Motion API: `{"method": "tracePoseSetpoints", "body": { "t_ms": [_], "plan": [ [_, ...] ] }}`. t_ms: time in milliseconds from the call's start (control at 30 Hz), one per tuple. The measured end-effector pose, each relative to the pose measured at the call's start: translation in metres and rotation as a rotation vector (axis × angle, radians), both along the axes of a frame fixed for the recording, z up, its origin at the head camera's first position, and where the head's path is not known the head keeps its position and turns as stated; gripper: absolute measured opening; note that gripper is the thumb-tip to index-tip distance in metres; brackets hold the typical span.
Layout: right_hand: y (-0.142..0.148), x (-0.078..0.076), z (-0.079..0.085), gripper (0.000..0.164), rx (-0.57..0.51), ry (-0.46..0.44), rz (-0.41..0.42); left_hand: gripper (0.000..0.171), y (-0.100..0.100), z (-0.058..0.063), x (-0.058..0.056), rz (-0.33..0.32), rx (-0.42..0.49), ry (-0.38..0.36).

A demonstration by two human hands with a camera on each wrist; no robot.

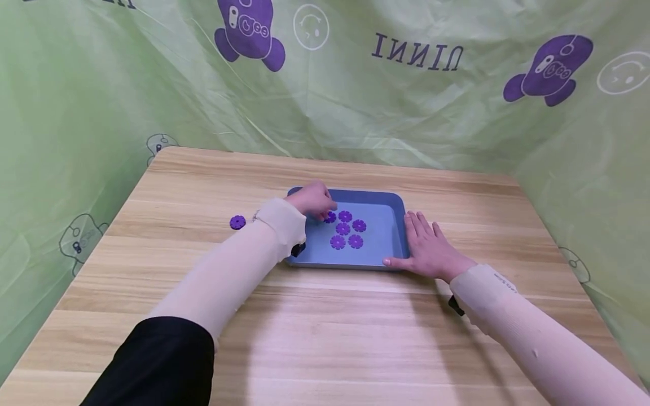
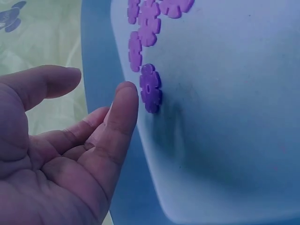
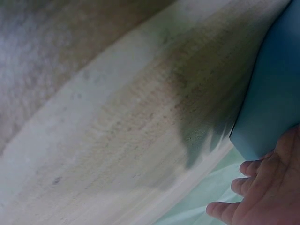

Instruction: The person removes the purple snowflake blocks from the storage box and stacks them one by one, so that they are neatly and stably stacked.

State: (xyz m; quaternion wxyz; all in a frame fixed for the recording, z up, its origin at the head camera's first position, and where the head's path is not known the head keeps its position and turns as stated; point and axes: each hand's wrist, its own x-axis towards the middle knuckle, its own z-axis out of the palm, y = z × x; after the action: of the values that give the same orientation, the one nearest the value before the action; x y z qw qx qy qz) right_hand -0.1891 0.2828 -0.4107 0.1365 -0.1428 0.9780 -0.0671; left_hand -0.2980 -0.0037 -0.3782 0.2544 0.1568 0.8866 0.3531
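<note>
A blue rectangular tray [image 1: 376, 197] lies on the table with several flat purple flower-shaped discs [image 1: 343, 228] grouped on its floor. My left hand [image 1: 313, 200] is over the tray's far left part. In the left wrist view, its thumb and fingers are apart with nothing between them, and one darker purple disc [image 2: 151, 89] lies right beside a fingertip. At the tray's right side, my right hand [image 1: 431, 251] rests against the rim, its fingers straight and the thumb at the near corner.
One more purple flower-shaped disc [image 1: 237, 222] lies on the wooden table [image 1: 325, 332], left of the tray and close to the left sleeve. A green printed cloth [image 1: 355, 113] hangs behind the table and at both sides.
</note>
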Motion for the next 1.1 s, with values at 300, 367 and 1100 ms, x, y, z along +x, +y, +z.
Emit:
{"method": "tracePoseSetpoints", "body": {
  "t_ms": [300, 367, 1100],
  "plan": [
    [-0.002, -0.001, 0.003, 0.123, -0.001, -0.007, -0.004, 0.044, 0.003, -0.011, -0.003, -0.028, -0.115, -0.006],
    [-0.002, -0.001, 0.004, 0.123, 0.002, -0.005, -0.001, 0.043, 0.004, -0.012, -0.003, -0.038, -0.135, 0.009],
    [0.0, 0.001, 0.005, 0.123, -0.011, 0.004, 0.023, 0.009, 0.01, -0.021, 0.0, -0.08, -0.279, 0.189]
  ]
}}
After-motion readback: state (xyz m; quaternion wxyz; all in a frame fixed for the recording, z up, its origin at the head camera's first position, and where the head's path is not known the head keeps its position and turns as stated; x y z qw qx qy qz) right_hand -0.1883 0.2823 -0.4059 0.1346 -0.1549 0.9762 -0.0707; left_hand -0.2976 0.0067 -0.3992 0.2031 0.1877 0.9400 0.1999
